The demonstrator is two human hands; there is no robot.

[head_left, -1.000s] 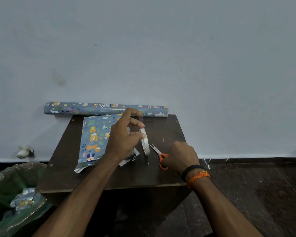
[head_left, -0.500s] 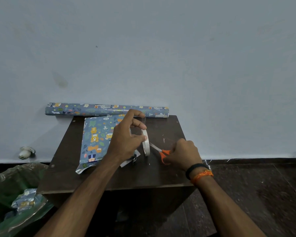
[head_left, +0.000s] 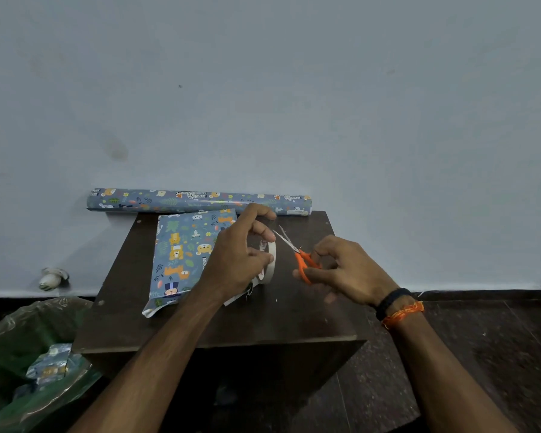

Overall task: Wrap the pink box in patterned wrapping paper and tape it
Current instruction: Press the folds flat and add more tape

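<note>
Since a second ago, the right hand [head_left: 347, 270] has lifted the orange-handled steel scissors [head_left: 297, 254] off the dark brown wooden table [head_left: 294, 320] and brought the blades up toward the tape; the left hand [head_left: 235, 260] stays where it was.

From the head camera, the left hand's fingers are closed around a white ring-shaped roll of clear tape [head_left: 267, 260], held on edge just above the table's middle, with forefinger and thumb pinching out what seems a short strip that is too transparent to make out. The right hand's fingers are closed through the scissor handles, and the blades stand slightly apart, pointing at the stretch above the roll.

Left of the table's middle lies the pink box, now a flat parcel covered in blue animal-patterned wrapping paper [head_left: 185, 254]; no pink shows. Its near end flap hangs loose and unsealed. A long roll of the same blue patterned paper [head_left: 197, 201] rests along the table's far edge against the wall. Off the table's left side sits a green plastic bag [head_left: 22, 354] holding paper scraps.

The parcel looks light and stiff inside, but its glossy paper should slide and crease easily, so it is best pressed flat by the folded flap while taping.
</note>
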